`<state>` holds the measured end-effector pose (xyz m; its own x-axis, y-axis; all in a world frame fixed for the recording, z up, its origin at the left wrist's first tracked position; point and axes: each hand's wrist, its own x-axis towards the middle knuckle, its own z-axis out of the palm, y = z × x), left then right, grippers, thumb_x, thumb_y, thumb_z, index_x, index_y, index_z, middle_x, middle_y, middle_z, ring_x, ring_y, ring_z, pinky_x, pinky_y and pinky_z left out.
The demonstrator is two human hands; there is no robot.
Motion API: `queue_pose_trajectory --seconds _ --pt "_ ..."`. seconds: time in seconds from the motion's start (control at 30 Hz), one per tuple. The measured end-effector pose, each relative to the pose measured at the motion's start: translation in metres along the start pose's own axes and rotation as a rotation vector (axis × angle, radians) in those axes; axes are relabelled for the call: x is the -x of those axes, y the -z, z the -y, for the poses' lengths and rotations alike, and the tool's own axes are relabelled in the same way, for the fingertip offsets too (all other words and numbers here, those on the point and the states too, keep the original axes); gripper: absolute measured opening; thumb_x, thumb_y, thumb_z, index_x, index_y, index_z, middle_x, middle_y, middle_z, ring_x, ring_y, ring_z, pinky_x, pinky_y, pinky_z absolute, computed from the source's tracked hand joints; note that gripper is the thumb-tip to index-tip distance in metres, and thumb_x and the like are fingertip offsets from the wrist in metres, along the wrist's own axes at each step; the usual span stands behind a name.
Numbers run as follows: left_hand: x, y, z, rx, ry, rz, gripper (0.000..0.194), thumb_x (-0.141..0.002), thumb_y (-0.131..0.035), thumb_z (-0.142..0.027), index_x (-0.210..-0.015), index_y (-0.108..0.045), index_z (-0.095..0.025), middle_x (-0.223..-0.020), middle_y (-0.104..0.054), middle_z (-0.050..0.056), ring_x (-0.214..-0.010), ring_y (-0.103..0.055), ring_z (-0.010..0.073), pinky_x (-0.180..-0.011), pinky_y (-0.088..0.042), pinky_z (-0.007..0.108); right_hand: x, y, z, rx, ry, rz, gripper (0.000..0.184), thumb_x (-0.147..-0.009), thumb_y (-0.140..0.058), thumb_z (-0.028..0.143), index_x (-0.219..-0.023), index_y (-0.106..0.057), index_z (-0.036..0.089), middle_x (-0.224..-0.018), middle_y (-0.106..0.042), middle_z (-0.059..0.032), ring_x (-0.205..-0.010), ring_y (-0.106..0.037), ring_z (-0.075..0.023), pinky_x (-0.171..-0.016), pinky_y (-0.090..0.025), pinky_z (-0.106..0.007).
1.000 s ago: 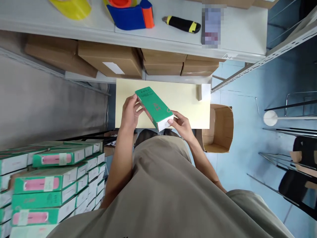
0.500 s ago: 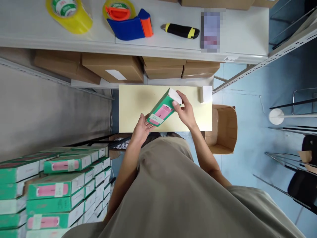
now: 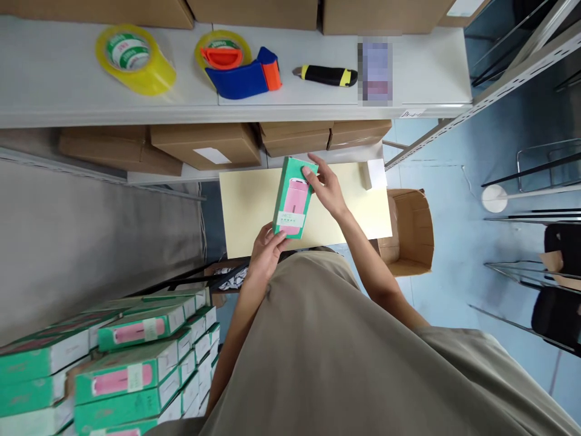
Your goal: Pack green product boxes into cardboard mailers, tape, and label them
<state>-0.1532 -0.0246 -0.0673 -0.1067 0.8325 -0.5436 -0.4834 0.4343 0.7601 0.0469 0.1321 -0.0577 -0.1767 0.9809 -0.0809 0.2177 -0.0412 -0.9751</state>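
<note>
A green box (image 3: 294,197) with a pink bottle-like picture and a pale label is held up over the pale yellow tabletop (image 3: 349,212), its printed face toward me. My left hand (image 3: 267,251) grips its lower end, thumb on the front face. At the upper right edge, my right hand (image 3: 325,186) has its thumb on the front and its fingers behind, partly hidden by the box. A small white box (image 3: 375,174) stands at the tabletop's far right corner.
On the grey shelf (image 3: 190,112) lie a tape roll (image 3: 136,60), a blue tape dispenser (image 3: 245,79) and a utility knife (image 3: 327,75). Cardboard boxes (image 3: 204,145) sit below. Stacked green boxes (image 3: 120,381) are at lower left; an open carton (image 3: 413,233) stands right of the table.
The green box has turned more upright, its printed face now squarer to me. My left hand has closed its thumb over the lower end. The camera view has shifted slightly.
</note>
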Motion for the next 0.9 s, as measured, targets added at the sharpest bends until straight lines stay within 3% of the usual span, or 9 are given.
queue_pose_trajectory --seconds 0.13,0.23,0.3,0.4,0.5,0.6,0.73,0.9 --pt "-0.005 -0.010 0.001 -0.176 -0.209 -0.138 0.075 -0.066 -0.108 -0.043 -0.118 -0.057 -0.027 -0.124 -0.075 0.007 -0.113 -0.081 0.0249 -0.104 -0.068 0.042 0.011 -0.029 0.011 0.022 0.016 -0.006 0.099 -0.099 -0.069 0.089 -0.182 -0.037 0.044 -0.173 -0.059 -0.0097 -0.128 -0.076 -0.0337 -0.090 -0.074 -0.046" --pt "-0.007 -0.009 -0.001 -0.232 -0.237 -0.150 0.086 -0.061 -0.110 -0.046 -0.119 -0.049 -0.028 -0.128 -0.071 0.007 -0.109 -0.081 0.0247 -0.098 -0.071 0.044 0.017 -0.043 0.020 -0.030 0.003 -0.062 0.104 -0.096 -0.073 0.088 -0.183 -0.036 0.044 -0.175 -0.058 -0.0090 -0.136 -0.073 -0.0363 -0.096 -0.075 -0.050" --pt "-0.007 -0.001 -0.007 -0.232 -0.175 -0.081 0.082 -0.066 -0.107 -0.055 -0.119 -0.051 -0.028 -0.134 -0.069 0.008 -0.114 -0.081 0.0267 -0.096 -0.073 0.045 0.018 -0.043 0.024 -0.061 0.009 -0.094 0.106 -0.093 -0.072 0.091 -0.181 -0.040 0.042 -0.173 -0.061 -0.0089 -0.139 -0.071 -0.0365 -0.099 -0.074 -0.049" --pt "-0.008 0.015 -0.023 -0.157 0.022 0.052 0.075 -0.074 -0.099 -0.068 -0.121 -0.059 -0.025 -0.132 -0.074 0.010 -0.118 -0.082 0.0326 -0.092 -0.075 0.049 0.017 -0.036 0.025 -0.099 -0.004 -0.055 0.104 -0.093 -0.066 0.095 -0.179 -0.045 0.039 -0.166 -0.067 -0.0090 -0.136 -0.073 -0.0341 -0.096 -0.075 -0.047" --pt "-0.008 0.022 -0.040 -0.122 0.117 0.155 0.078 -0.070 -0.104 -0.062 -0.128 -0.068 -0.024 -0.132 -0.078 0.011 -0.122 -0.082 0.0369 -0.093 -0.075 0.051 0.019 -0.030 0.023 -0.159 -0.068 -0.005 0.098 -0.097 -0.063 0.093 -0.178 -0.047 0.040 -0.158 -0.073 -0.0084 -0.125 -0.076 -0.0312 -0.091 -0.075 -0.047" --pt "-0.008 0.019 -0.049 -0.174 0.073 0.185 0.071 -0.071 -0.105 -0.054 -0.126 -0.073 -0.022 -0.138 -0.078 0.013 -0.125 -0.080 0.0367 -0.092 -0.075 0.046 0.021 -0.031 0.023 -0.177 -0.101 -0.011 0.090 -0.103 -0.061 0.086 -0.179 -0.045 0.040 -0.154 -0.076 -0.0077 -0.122 -0.076 -0.0300 -0.093 -0.074 -0.050" --pt "-0.009 0.008 -0.047 -0.230 -0.006 0.129 0.068 -0.073 -0.105 -0.053 -0.123 -0.071 -0.022 -0.134 -0.077 0.011 -0.120 -0.080 0.0318 -0.089 -0.073 0.039 0.018 -0.039 0.026 -0.107 -0.099 -0.022 0.090 -0.105 -0.064 0.081 -0.181 -0.041 0.040 -0.153 -0.076 -0.0081 -0.126 -0.076 -0.0317 -0.100 -0.072 -0.053" --pt "-0.006 -0.004 -0.041 -0.391 -0.117 -0.089 0.082 -0.066 -0.111 -0.041 -0.133 -0.066 -0.026 -0.149 -0.071 0.011 -0.122 -0.079 0.0287 -0.094 -0.070 0.033 0.017 -0.054 0.029 -0.034 -0.107 -0.117 0.103 -0.097 -0.080 0.077 -0.183 -0.038 0.037 -0.164 -0.069 -0.0102 -0.122 -0.076 -0.0284 -0.104 -0.071 -0.045"
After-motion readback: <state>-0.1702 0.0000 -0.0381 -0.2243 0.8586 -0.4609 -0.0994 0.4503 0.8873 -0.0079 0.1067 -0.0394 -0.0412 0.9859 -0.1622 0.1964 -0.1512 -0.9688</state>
